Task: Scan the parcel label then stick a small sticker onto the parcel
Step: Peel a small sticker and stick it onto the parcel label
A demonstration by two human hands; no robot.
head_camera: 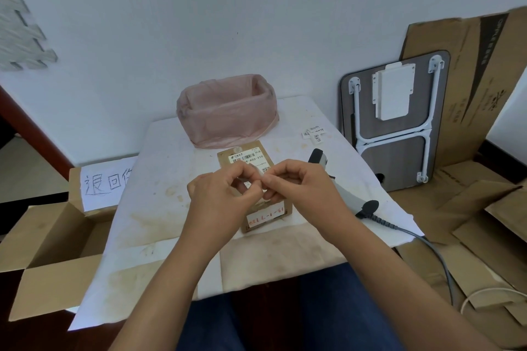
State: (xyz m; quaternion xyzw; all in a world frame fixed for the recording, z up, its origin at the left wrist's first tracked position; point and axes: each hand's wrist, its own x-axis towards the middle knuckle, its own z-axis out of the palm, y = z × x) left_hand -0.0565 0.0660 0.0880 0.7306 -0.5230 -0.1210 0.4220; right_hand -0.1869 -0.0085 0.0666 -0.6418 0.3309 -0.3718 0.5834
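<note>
A small brown cardboard parcel (251, 159) lies flat in the middle of the white table (159, 179), its barcode label at the far end and a handwritten strip at the near end. My left hand (222, 196) and my right hand (302, 182) meet just above it, fingertips pinched together on a small white sticker (261, 178). Both hands hide the parcel's middle. A grey and black barcode scanner (356, 202) lies on the table to the right of the parcel, its cable running off the table's right edge.
A box lined with a pink bag (228, 111) stands behind the parcel. Loose small stickers (313, 132) lie at the back right. An open cardboard box (57, 242) sits left of the table. A folded table (396, 122) and flattened cartons lean at the right.
</note>
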